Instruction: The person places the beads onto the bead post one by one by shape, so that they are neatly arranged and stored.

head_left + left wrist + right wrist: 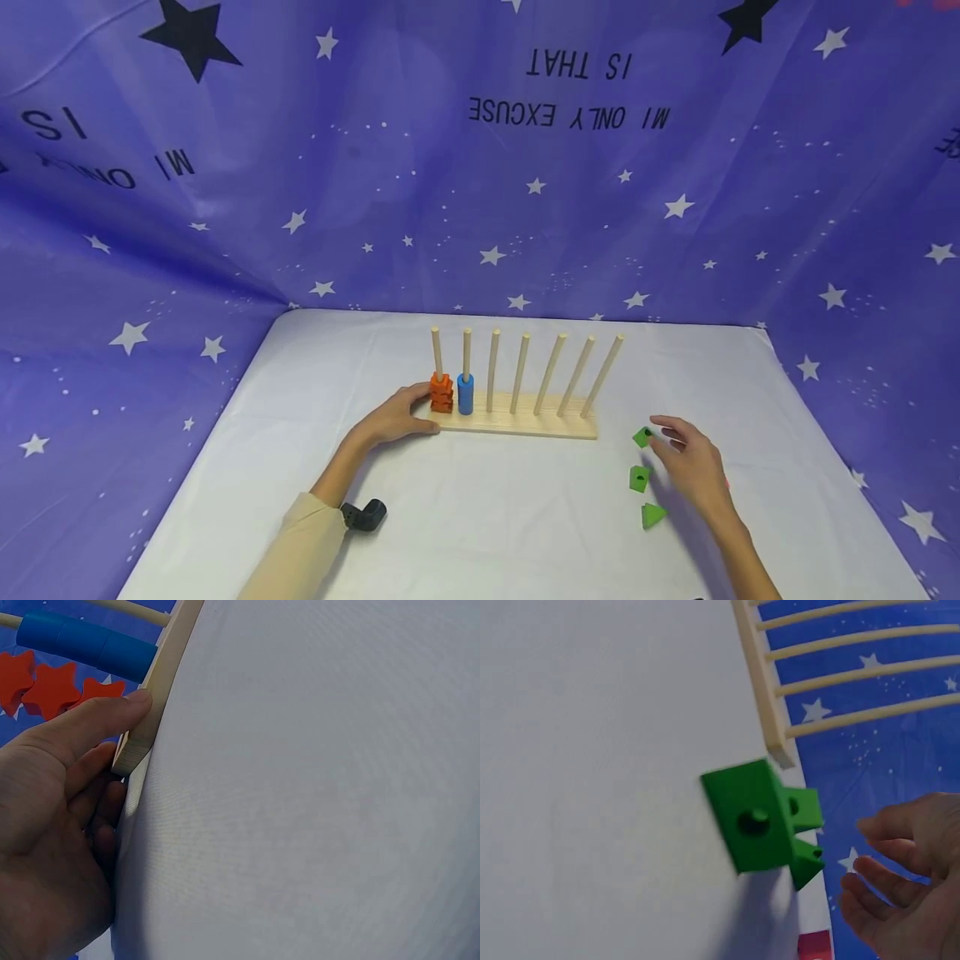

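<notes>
A wooden peg stand [517,427] with a row of several upright pegs stands on the white table. Orange star-shaped blocks [442,393] are stacked on its leftmost peg and blue cylinder blocks [465,395] on the neighbouring one. My left hand [395,417] grips the stand's left end, thumb [124,712] against the front edge of the base. My right hand [692,464], fingers loosely bent and holding nothing, hovers beside the farthest green block [642,437]. Nearer to me lie a second green block [639,478] and a green triangular block [652,515]. Holes show in the green blocks.
A red block [815,946] shows at the bottom of the right wrist view, mostly hidden behind the right hand in the head view. Purple star-printed cloth [491,208] hangs behind and beside the table. A dark device [365,516] sits at the left wrist.
</notes>
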### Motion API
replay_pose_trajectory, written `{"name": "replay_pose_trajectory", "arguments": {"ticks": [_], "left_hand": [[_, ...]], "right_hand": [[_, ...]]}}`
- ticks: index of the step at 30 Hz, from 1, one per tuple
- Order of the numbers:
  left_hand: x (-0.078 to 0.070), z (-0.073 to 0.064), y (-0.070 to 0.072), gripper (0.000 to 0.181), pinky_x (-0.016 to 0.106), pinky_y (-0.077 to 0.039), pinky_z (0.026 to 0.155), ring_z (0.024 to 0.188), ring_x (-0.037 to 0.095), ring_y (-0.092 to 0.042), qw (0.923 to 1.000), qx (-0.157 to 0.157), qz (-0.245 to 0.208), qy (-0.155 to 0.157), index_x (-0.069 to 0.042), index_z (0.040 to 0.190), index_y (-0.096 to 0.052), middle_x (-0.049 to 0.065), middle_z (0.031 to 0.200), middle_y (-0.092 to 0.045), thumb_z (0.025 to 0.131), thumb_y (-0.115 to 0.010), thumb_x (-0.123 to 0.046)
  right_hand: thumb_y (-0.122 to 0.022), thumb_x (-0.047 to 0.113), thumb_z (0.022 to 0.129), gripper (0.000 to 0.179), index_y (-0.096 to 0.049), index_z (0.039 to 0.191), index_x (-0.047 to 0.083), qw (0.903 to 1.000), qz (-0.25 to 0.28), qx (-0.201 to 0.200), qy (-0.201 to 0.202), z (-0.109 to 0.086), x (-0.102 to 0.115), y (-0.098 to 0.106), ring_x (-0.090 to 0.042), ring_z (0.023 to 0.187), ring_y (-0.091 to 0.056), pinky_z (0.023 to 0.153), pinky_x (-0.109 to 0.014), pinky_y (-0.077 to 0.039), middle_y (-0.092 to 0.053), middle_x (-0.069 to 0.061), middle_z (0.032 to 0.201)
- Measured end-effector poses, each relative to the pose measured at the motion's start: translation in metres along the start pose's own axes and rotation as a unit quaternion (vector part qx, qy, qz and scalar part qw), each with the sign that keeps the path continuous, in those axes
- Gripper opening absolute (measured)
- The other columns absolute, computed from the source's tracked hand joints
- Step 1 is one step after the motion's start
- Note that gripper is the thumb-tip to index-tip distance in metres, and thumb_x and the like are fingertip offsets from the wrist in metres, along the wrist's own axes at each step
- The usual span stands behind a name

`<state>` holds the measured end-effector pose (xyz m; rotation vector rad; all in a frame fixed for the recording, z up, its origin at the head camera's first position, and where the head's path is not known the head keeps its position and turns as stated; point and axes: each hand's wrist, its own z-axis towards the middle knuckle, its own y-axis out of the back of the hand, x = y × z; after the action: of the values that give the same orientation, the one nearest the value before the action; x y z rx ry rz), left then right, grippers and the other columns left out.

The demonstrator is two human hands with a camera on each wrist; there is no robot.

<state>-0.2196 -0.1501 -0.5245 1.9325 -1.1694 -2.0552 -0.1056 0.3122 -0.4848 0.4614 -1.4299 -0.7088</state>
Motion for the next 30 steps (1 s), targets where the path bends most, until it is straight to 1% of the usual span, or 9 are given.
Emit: {"name": "replay_pose_trajectory", "arguments": {"ticks": [1,3,5,8,12,15,20,26,30], "left_hand": [[0.000,-0.001,0.000,0.077,0.056,-0.024,0.115,0.137,0.042,-0.035,1.0000,0.000,-0.003,-0.001,0.000,0.146,-0.048,0.024,0.149,-0.044,0.080,-0.083,-0.021],[0.002,-0.001,0.001,0.077,0.056,-0.023,0.115,0.138,0.043,-0.035,1.0000,0.002,-0.008,-0.003,0.000,0.146,-0.048,0.024,0.149,-0.044,0.081,-0.083,-0.020],[0.003,-0.001,0.001,0.077,0.057,-0.024,0.115,0.138,0.043,-0.035,1.0000,0.003,-0.005,-0.005,0.001,0.146,-0.047,0.024,0.149,-0.043,0.081,-0.082,-0.021],[0.003,-0.001,0.000,0.079,0.057,-0.023,0.115,0.138,0.043,-0.034,1.0000,0.004,-0.002,0.001,0.001,0.147,-0.045,0.025,0.150,-0.042,0.081,-0.082,-0.022],[0.003,-0.001,0.000,0.081,0.056,-0.023,0.115,0.139,0.043,-0.033,1.0000,0.002,-0.005,0.007,0.002,0.148,-0.044,0.025,0.150,-0.041,0.081,-0.082,-0.023],[0.002,-0.002,0.000,0.081,0.056,-0.023,0.115,0.140,0.043,-0.032,0.9999,0.001,-0.008,0.008,0.003,0.148,-0.044,0.026,0.150,-0.041,0.081,-0.082,-0.022],[0.003,-0.002,-0.001,0.082,0.056,-0.024,0.115,0.140,0.044,-0.033,0.9999,0.000,-0.005,0.010,0.003,0.147,-0.044,0.026,0.150,-0.041,0.080,-0.083,-0.022],[0.006,-0.002,-0.001,0.081,0.055,-0.023,0.116,0.140,0.043,-0.032,0.9999,-0.002,-0.011,0.005,0.002,0.147,-0.045,0.025,0.150,-0.041,0.080,-0.083,-0.022],[0.006,-0.001,-0.001,0.080,0.056,-0.023,0.115,0.139,0.042,-0.033,0.9999,-0.004,-0.014,0.003,0.002,0.147,-0.046,0.024,0.150,-0.042,0.080,-0.083,-0.021]], "right_hand": [[-0.066,0.014,0.097,0.037,-0.061,0.132,0.001,0.9999,-0.011,0.008,-0.003,0.000,-0.004,0.001,-0.047,0.115,-0.058,0.093,-0.053,-0.050,-0.057,-0.029,0.132],[-0.065,0.012,0.096,0.040,-0.059,0.134,0.000,0.9993,-0.023,0.028,-0.008,-0.001,-0.010,0.001,-0.050,0.115,-0.057,0.093,-0.060,-0.048,-0.055,-0.032,0.132],[-0.065,0.007,0.094,0.042,-0.057,0.134,-0.002,0.9983,-0.036,0.045,-0.003,0.000,-0.016,-0.001,-0.051,0.117,-0.055,0.095,-0.062,-0.046,-0.053,-0.034,0.133],[-0.065,0.001,0.091,0.045,-0.056,0.135,-0.004,0.9969,-0.055,0.056,0.011,0.002,-0.024,-0.006,-0.052,0.124,-0.048,0.100,-0.062,-0.041,-0.050,-0.034,0.137],[-0.064,-0.004,0.088,0.046,-0.057,0.133,-0.005,0.9967,-0.064,0.042,0.028,0.006,-0.029,-0.011,-0.053,0.127,-0.045,0.103,-0.062,-0.038,-0.051,-0.033,0.137],[-0.064,-0.005,0.087,0.045,-0.058,0.132,-0.005,0.9967,-0.064,0.032,0.039,0.007,-0.029,-0.013,-0.053,0.126,-0.045,0.101,-0.063,-0.039,-0.054,-0.033,0.134],[-0.068,-0.004,0.085,0.043,-0.064,0.127,0.000,0.9962,-0.070,0.023,0.045,0.008,-0.028,-0.016,-0.051,0.126,-0.047,0.101,-0.062,-0.039,-0.058,-0.030,0.130],[-0.074,-0.001,0.083,0.037,-0.069,0.119,0.000,0.9953,-0.076,0.016,0.057,0.008,-0.029,-0.017,-0.049,0.121,-0.053,0.097,-0.060,-0.043,-0.062,-0.028,0.124],[-0.077,0.003,0.083,0.034,-0.069,0.116,0.000,0.9954,-0.076,0.013,0.056,0.009,-0.028,-0.018,-0.044,0.111,-0.060,0.091,-0.058,-0.048,-0.065,-0.025,0.117]]}}
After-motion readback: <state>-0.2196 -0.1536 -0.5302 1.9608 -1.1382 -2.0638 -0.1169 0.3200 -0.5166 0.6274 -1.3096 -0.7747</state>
